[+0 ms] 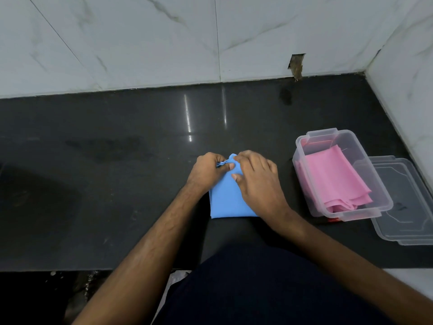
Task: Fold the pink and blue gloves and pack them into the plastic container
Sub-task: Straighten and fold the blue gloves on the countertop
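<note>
Blue glove [226, 202] lies at centre frame on the dark glossy counter [117, 184], flattened into a smooth, roughly rectangular fold, its near edge straight, its far end bunched into small pleats. My left hand [207, 171] pinches that bunched far end between thumb and curled fingers. My right hand [257, 181] lies over the glove's right side, fingers bent down onto the cloth; I read it as pressing, with the thumb against the fabric. Right of centre, the clear plastic container [379, 207] stands open, pink gloves [335, 181] folded inside in flat layers, one end lapping up toward the near rim. Its clear lid [407, 207] lies just right of it, at the frame's right edge
</note>
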A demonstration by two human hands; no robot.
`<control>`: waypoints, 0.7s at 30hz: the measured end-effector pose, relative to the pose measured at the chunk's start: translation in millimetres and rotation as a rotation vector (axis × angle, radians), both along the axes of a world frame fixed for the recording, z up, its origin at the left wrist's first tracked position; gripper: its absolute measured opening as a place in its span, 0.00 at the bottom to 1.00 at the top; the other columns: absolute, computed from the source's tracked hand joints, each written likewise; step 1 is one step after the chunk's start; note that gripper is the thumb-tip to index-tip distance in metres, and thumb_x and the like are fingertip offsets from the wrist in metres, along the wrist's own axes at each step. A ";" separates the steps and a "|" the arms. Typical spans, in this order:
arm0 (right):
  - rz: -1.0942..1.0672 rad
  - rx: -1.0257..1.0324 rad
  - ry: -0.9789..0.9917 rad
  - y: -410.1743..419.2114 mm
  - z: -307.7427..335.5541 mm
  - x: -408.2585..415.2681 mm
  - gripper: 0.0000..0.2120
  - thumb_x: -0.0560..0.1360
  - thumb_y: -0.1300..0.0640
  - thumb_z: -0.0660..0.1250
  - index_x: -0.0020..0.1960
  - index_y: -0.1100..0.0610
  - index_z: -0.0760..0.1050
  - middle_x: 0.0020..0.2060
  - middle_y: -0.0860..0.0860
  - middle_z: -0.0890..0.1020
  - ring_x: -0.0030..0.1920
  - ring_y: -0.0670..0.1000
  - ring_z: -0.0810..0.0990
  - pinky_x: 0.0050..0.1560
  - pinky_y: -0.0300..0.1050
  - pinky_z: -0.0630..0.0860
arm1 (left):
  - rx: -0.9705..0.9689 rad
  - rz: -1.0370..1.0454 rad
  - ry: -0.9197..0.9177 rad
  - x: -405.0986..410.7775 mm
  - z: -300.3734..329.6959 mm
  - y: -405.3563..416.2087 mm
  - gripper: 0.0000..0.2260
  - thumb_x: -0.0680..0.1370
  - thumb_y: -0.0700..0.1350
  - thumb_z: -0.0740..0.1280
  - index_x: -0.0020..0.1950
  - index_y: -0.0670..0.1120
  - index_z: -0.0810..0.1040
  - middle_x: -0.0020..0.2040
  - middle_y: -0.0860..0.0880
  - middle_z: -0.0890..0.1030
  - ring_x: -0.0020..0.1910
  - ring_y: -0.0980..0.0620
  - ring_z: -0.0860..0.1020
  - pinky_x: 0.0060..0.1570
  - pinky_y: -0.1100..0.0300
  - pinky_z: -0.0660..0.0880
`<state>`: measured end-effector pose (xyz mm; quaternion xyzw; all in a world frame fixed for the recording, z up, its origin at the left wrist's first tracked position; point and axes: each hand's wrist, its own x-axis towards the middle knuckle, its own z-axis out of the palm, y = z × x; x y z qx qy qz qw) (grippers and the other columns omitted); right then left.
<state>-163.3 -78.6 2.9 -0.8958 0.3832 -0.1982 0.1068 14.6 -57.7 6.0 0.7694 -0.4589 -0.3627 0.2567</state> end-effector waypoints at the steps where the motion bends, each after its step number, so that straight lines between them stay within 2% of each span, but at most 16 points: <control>1: 0.033 0.024 0.022 8.4 -2.7 -3.4 0.21 0.82 0.49 0.62 0.73 0.54 0.71 0.72 0.51 0.73 0.75 0.52 0.68 0.70 0.49 0.62 | 0.002 0.005 0.014 2.4 -0.7 -0.5 0.21 0.80 0.49 0.73 0.30 0.47 0.68 0.27 0.54 0.71 0.24 0.59 0.66 0.26 0.66 0.63; 3: 0.089 0.123 0.161 17.6 -9.0 -9.6 0.29 0.84 0.43 0.56 0.80 0.54 0.62 0.81 0.50 0.62 0.81 0.51 0.56 0.77 0.52 0.54 | 0.021 0.012 0.087 6.5 0.4 -1.5 0.22 0.80 0.51 0.73 0.31 0.47 0.69 0.27 0.54 0.74 0.24 0.61 0.69 0.27 0.69 0.65; 5: 0.118 0.200 0.279 17.8 -15.4 -13.1 0.33 0.83 0.37 0.47 0.83 0.53 0.54 0.83 0.48 0.53 0.83 0.50 0.46 0.80 0.56 0.47 | 0.063 0.021 0.210 11.3 3.1 -3.5 0.18 0.80 0.53 0.73 0.37 0.43 0.75 0.34 0.49 0.81 0.31 0.57 0.78 0.31 0.65 0.71; 7: 0.128 0.196 0.317 14.7 -18.7 -11.5 0.35 0.82 0.34 0.41 0.83 0.51 0.51 0.83 0.47 0.51 0.83 0.50 0.44 0.80 0.58 0.45 | 0.129 0.031 0.286 15.7 6.5 -6.5 0.17 0.80 0.55 0.72 0.45 0.41 0.79 0.38 0.45 0.83 0.35 0.52 0.80 0.31 0.63 0.73; 10: 0.118 0.215 0.322 11.5 -22.0 -6.5 0.36 0.81 0.32 0.38 0.84 0.49 0.47 0.83 0.46 0.48 0.83 0.51 0.43 0.79 0.61 0.46 | 0.212 0.038 0.284 18.4 10.6 -12.7 0.17 0.81 0.57 0.70 0.48 0.42 0.78 0.40 0.44 0.82 0.37 0.49 0.77 0.27 0.62 0.69; 12: 0.111 0.246 0.310 9.6 -26.4 -5.7 0.35 0.81 0.32 0.39 0.84 0.47 0.44 0.83 0.45 0.45 0.83 0.51 0.41 0.79 0.63 0.46 | 0.223 0.012 0.168 16.3 13.8 -19.1 0.19 0.80 0.57 0.70 0.46 0.41 0.78 0.40 0.42 0.82 0.37 0.47 0.78 0.28 0.60 0.71; 13: 0.113 0.254 0.304 9.2 -27.9 -5.5 0.35 0.81 0.32 0.40 0.84 0.46 0.43 0.83 0.44 0.43 0.83 0.50 0.41 0.79 0.63 0.46 | 0.211 -0.004 0.040 15.0 15.7 -21.4 0.19 0.79 0.58 0.71 0.43 0.41 0.78 0.40 0.43 0.82 0.37 0.48 0.79 0.30 0.59 0.74; 15: 0.115 0.257 0.300 9.1 -30.6 -5.5 0.35 0.81 0.32 0.41 0.83 0.45 0.41 0.83 0.43 0.41 0.82 0.49 0.39 0.79 0.63 0.45 | 0.133 -0.007 -0.314 11.8 21.8 -22.4 0.19 0.76 0.59 0.73 0.37 0.47 0.76 0.39 0.47 0.82 0.37 0.49 0.80 0.34 0.57 0.74; 17: 0.106 0.263 0.291 9.4 -32.5 -5.5 0.35 0.81 0.32 0.41 0.83 0.45 0.40 0.83 0.43 0.42 0.82 0.49 0.39 0.78 0.63 0.45 | 0.019 -0.070 -0.627 7.6 29.4 -21.8 0.15 0.74 0.61 0.74 0.40 0.51 0.77 0.45 0.49 0.82 0.45 0.48 0.80 0.39 0.55 0.74; 19: 0.094 0.264 0.282 9.7 -34.0 -5.6 0.35 0.82 0.32 0.42 0.84 0.46 0.43 0.83 0.43 0.43 0.82 0.49 0.39 0.79 0.63 0.45 | 0.064 -0.227 -0.661 6.2 31.2 -24.2 0.20 0.74 0.62 0.74 0.57 0.49 0.80 0.57 0.48 0.80 0.57 0.47 0.77 0.50 0.50 0.77; 20: 0.094 0.266 0.280 10.2 -34.7 -5.6 0.35 0.82 0.33 0.42 0.84 0.47 0.44 0.83 0.43 0.43 0.82 0.48 0.39 0.79 0.63 0.44 | 0.145 -0.299 -0.589 7.0 31.4 -25.4 0.24 0.75 0.61 0.73 0.63 0.47 0.79 0.61 0.46 0.78 0.59 0.46 0.76 0.54 0.49 0.77; 21: 0.093 0.273 0.270 10.8 -35.7 -5.9 0.34 0.82 0.34 0.43 0.84 0.48 0.45 0.83 0.43 0.43 0.82 0.47 0.38 0.80 0.62 0.44 | 0.218 -0.348 -0.509 8.4 32.3 -25.8 0.25 0.77 0.60 0.72 0.65 0.44 0.77 0.62 0.45 0.77 0.58 0.46 0.76 0.55 0.50 0.76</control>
